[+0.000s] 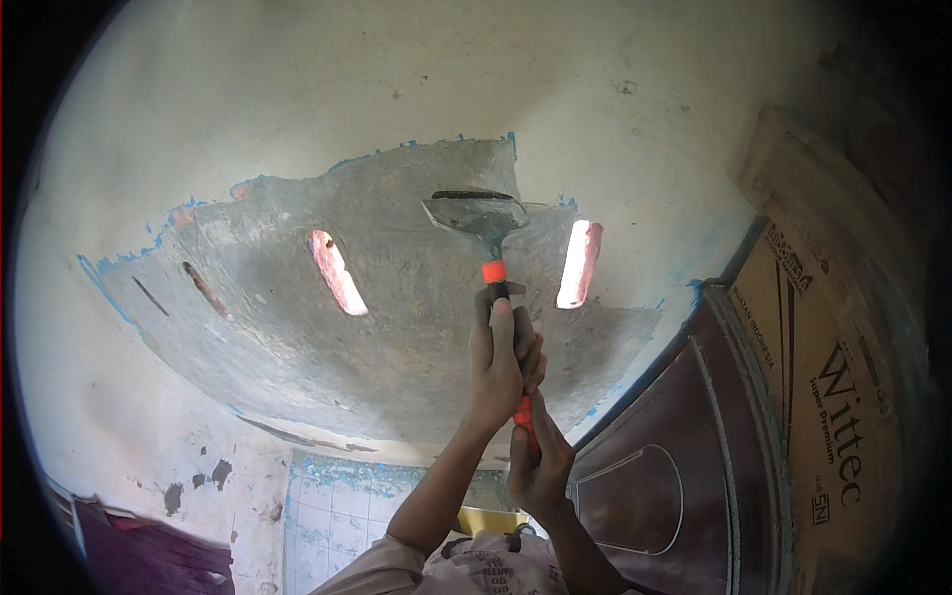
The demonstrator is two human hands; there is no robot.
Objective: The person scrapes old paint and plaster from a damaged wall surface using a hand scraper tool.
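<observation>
A long-handled scraper (493,236) with a wide flat blade and a red and black handle points up at the wall in the middle of the head view. My left hand (504,357) is wrapped round the upper part of its handle. Lower down, my right hand (540,466) closes on the red handle end. The blade lies over a bare grey patch (416,258), whose ragged rim shows blue paint. A dark strip shows just above the blade; whether the blade touches the wall I cannot tell.
Two bright slots, a left one (338,273) and a right one (579,264), pierce the grey patch. Pale paint (297,89) surrounds it. To the right are a dark red door (654,446) and a cardboard sheet (803,397). Purple cloth (149,555) hangs low left, near wall tiles (332,506).
</observation>
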